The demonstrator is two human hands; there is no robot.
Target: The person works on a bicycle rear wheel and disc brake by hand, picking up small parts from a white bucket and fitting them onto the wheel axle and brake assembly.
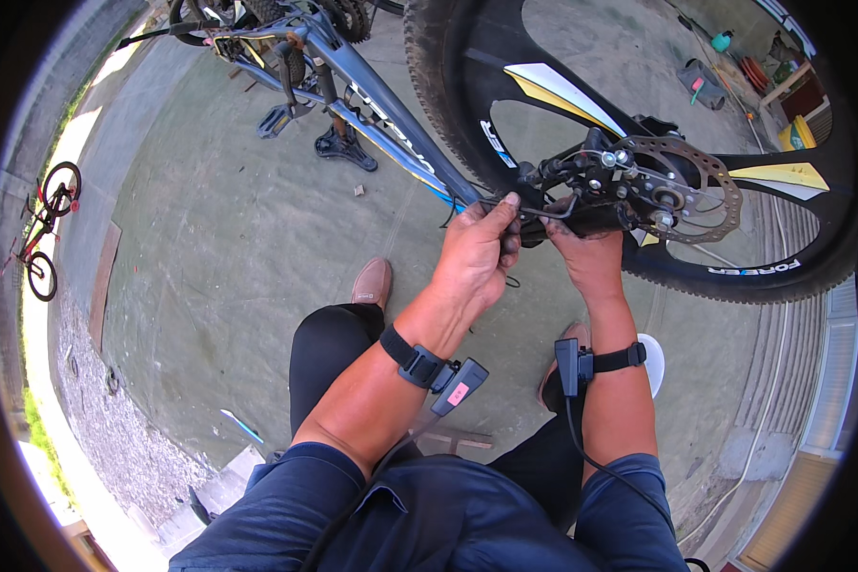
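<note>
Two bare hands work at an upturned bicycle's rear wheel. Left hand (477,250) pinches a thin dark brake cable (541,214) between thumb and fingertips; right hand (586,250) is closed under the black brake caliper (582,181), gripping it beside the perforated metal disc rotor (682,188). Knobby black tyre (734,276) curves around them, and the blue frame (381,114) slants away with its pedals (275,120) behind. Ground is worn grey concrete, outdoors, sunlit. Well apart at far left stands a small red bicycle (48,229).

2 bicycles (372,105), 2 hands (477,253), 1 brake disc (682,186).
</note>
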